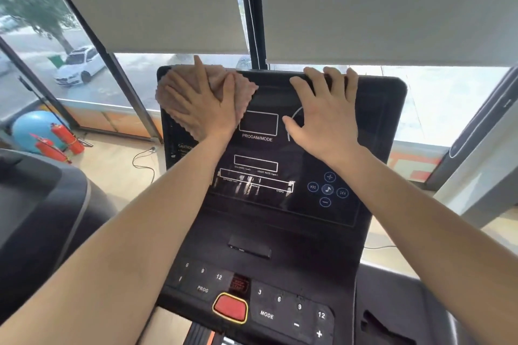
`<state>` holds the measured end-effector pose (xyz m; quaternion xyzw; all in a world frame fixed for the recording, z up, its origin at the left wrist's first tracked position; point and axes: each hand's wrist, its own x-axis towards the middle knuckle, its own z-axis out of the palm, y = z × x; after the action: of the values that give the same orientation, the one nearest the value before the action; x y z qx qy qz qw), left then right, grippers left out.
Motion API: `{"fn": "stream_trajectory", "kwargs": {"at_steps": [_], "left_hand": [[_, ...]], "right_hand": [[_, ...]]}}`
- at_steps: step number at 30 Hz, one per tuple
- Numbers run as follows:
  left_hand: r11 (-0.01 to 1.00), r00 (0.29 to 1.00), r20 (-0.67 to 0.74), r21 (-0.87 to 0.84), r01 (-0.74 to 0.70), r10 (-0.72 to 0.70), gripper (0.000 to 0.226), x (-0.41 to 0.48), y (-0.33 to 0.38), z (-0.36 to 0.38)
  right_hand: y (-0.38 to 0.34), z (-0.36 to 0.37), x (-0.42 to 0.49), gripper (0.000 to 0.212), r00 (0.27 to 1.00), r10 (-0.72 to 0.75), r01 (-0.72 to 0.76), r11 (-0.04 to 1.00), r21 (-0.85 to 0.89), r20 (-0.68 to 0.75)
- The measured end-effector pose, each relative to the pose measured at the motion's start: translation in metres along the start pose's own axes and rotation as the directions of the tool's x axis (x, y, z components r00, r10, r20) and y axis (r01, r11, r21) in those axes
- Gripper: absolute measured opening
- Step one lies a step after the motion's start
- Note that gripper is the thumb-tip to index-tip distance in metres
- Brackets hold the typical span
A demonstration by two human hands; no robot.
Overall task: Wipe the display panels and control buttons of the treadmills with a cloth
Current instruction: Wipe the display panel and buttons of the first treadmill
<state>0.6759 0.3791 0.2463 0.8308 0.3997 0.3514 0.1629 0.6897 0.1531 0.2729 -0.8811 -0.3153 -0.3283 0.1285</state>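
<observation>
You were in the wiping step, working the top of the display panel [266,213]. Your left hand [200,103] lay flat with its fingers spread, pressing the pinkish cloth [244,96] against the panel's corner at about eleven o'clock. The cloth poked out past the hand on both sides and reached the panel's upper edge.

Your right hand [328,117] steadied the console [392,109] at about one o'clock. Its fingers were bent over the top rim and its thumb was splayed on the glass, so it held no cloth.

Most of the job looked undone from here. Pale streaks [252,185] showed on the long readout strip low on the panel, though whether they were smears or reflections I could not tell. The round media buttons [327,189] at about four o'clock and the control buttons [280,300] at six o'clock, beside the red stop button [230,307], sat well apart from the cloth.

The next move called for sweeping the cloth from eleven toward one o'clock under even, flat pressure. That meant lifting your right hand clear, since it covered glass needing a wipe. You would then work downward in rows toward six o'clock.
</observation>
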Motion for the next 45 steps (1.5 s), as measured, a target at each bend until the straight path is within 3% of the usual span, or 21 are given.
{"fn": "stream_trajectory", "kwargs": {"at_steps": [6,14,18,21,24,26,31,38,45], "left_hand": [[0.998,1.0,0.028,0.058,-0.007,0.005,0.092,-0.03,-0.046,0.012],[0.994,0.987,0.124,0.041,0.102,-0.107,0.094,-0.094,-0.12,0.037],[0.987,0.975,0.157,0.003,0.159,-0.158,0.102,-0.103,-0.136,0.043],[0.981,0.969,0.151,0.017,0.196,-0.196,0.095,-0.097,-0.13,0.037],[0.971,0.966,0.1,0.018,0.239,-0.24,0.107,-0.071,-0.122,0.03],[0.974,0.973,0.083,-0.04,0.221,-0.218,0.112,-0.04,-0.118,0.02],[0.984,0.999,0.041,-0.175,-0.017,0.024,0.091,0.037,-0.088,-0.01],[0.906,0.943,-0.013,-0.271,-0.325,0.334,0.073,0.024,-0.127,-0.01],[0.939,0.968,0.136,-0.303,-0.16,0.209,0.075,-0.055,-0.204,0.015]], "right_hand": [[-0.006,0.003,0.006,0.067,1.0,0.007,-0.007,1.0,-0.014,0.004],[-0.042,0.011,0.03,0.069,0.969,-0.245,0.245,0.969,-0.019,0.022],[-0.059,0.028,0.038,0.076,0.969,-0.225,0.231,0.972,-0.051,0.103],[-0.056,0.035,0.035,0.076,0.971,-0.227,0.233,0.97,-0.067,0.079],[-0.055,0.037,0.034,0.076,0.974,-0.221,0.224,0.972,-0.07,0.049],[-0.056,0.039,0.034,0.076,0.975,-0.218,0.221,0.973,-0.072,0.042],[-0.058,0.042,0.033,0.077,0.979,-0.201,0.203,0.976,-0.078,0.03],[-0.057,0.042,0.031,0.079,0.976,-0.214,0.216,0.972,-0.094,0.037],[-0.059,0.044,0.03,0.079,0.979,-0.198,0.204,0.971,-0.127,0.053]]}}
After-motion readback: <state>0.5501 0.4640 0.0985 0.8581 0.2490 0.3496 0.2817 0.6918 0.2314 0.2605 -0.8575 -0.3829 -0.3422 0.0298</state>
